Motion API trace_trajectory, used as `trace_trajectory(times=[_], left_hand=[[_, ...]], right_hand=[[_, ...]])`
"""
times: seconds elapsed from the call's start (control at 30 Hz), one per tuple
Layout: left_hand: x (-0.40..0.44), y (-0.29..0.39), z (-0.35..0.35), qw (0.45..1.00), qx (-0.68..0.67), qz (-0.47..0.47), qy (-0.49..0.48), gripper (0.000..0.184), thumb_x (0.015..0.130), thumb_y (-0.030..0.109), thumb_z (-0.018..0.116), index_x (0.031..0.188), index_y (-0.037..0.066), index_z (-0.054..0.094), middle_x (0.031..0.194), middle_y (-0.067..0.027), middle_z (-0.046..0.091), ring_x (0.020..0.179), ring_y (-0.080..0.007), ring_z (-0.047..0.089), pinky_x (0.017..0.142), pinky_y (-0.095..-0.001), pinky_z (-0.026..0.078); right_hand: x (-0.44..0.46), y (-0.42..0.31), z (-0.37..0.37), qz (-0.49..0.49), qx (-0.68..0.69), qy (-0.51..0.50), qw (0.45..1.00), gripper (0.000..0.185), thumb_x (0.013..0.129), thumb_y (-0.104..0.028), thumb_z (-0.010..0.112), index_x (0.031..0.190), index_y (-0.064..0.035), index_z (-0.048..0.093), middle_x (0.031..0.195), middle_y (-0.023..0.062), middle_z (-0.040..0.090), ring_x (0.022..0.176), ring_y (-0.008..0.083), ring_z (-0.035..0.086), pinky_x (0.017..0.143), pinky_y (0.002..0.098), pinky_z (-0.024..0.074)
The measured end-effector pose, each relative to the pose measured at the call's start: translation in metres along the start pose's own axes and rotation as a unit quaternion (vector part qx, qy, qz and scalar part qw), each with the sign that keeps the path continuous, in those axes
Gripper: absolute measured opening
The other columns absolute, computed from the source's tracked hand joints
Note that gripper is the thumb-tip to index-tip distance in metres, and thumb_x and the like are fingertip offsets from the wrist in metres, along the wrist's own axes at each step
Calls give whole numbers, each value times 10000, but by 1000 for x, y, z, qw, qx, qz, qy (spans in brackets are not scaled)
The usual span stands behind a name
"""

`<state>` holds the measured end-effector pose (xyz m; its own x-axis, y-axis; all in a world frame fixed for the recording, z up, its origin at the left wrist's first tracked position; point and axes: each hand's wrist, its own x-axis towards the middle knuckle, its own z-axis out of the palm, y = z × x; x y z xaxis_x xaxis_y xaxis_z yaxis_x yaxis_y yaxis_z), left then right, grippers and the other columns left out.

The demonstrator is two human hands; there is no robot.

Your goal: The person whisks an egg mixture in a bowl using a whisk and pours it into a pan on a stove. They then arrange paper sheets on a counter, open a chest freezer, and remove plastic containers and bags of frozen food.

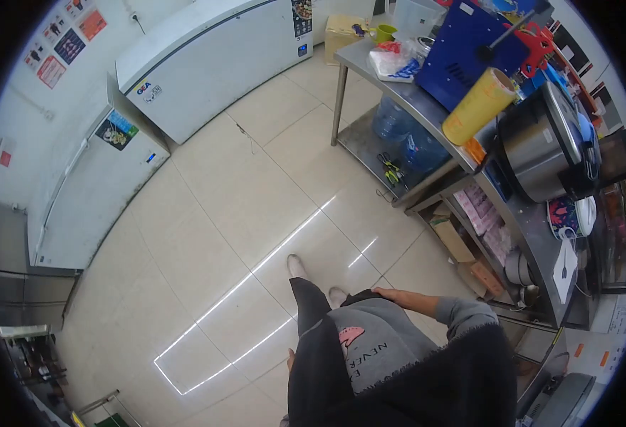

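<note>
My right hand [390, 294] rests at the hip, against the dark trousers beside the grey shirt [384, 338]. Its fingers point to the left and partly vanish behind the cloth, so whether it holds anything is hidden. Of my left hand [291, 359] only a sliver shows at the left edge of the black garment [318, 356]; its fingers cannot be made out. Below me, two light shoes [296, 266] stand on the tiled floor [206, 256].
White chest freezers [213, 67] line the wall at the upper left. At the right, a steel table [434, 114] carries a yellow roll [480, 107], a blue box [462, 53] and a large steel cooker [537, 146]. Water bottles [391, 119] lie on its lower shelf.
</note>
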<state>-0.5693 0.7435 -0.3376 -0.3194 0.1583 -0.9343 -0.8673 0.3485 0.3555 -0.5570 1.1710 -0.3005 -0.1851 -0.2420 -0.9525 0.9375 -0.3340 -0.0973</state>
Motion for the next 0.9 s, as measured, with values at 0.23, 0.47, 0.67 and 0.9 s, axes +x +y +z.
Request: trace_trajectory(times=[0.23, 0.47, 0.67, 0.9], left_hand=[[56, 141, -113, 998, -22, 36, 43, 464, 858, 446, 449, 1089, 55, 546, 1036, -68, 596, 838, -194, 578, 706, -350, 467], [118, 366, -170, 992, 25, 47, 114, 420, 830, 393, 467, 1122, 100, 533, 1073, -67, 579, 916, -205, 555, 770, -373, 420], [159, 530, -138, 988, 83, 126, 42, 411, 834, 384, 465, 1129, 103, 525, 1073, -67, 577, 900, -192, 562, 755, -348, 426], [222, 614, -120, 984, 167, 61, 22, 413, 811, 394, 512, 1108, 107, 541, 971, -45, 602, 749, -163, 582, 588, -286, 418]], right_hand=[[-21, -143, 95, -153, -379, 99, 907, 686, 777, -498, 495, 1187, 47, 424, 1188, 252, 467, 1066, 318, 497, 870, 370, 424], [-34, -234, 138, -88, -317, 190, 925, 857, 699, -529, 590, 1193, 126, 343, 1160, 300, 463, 1084, 360, 481, 874, 381, 424], [-13, -316, 135, -115, -347, 278, 888, 662, 731, -446, 618, 1088, 76, 423, 1032, 276, 537, 968, 399, 536, 811, 421, 447], [-23, -518, 99, -230, -433, 318, 811, 356, 680, -338, 674, 837, -26, 605, 835, 165, 622, 824, 318, 594, 730, 390, 470]])
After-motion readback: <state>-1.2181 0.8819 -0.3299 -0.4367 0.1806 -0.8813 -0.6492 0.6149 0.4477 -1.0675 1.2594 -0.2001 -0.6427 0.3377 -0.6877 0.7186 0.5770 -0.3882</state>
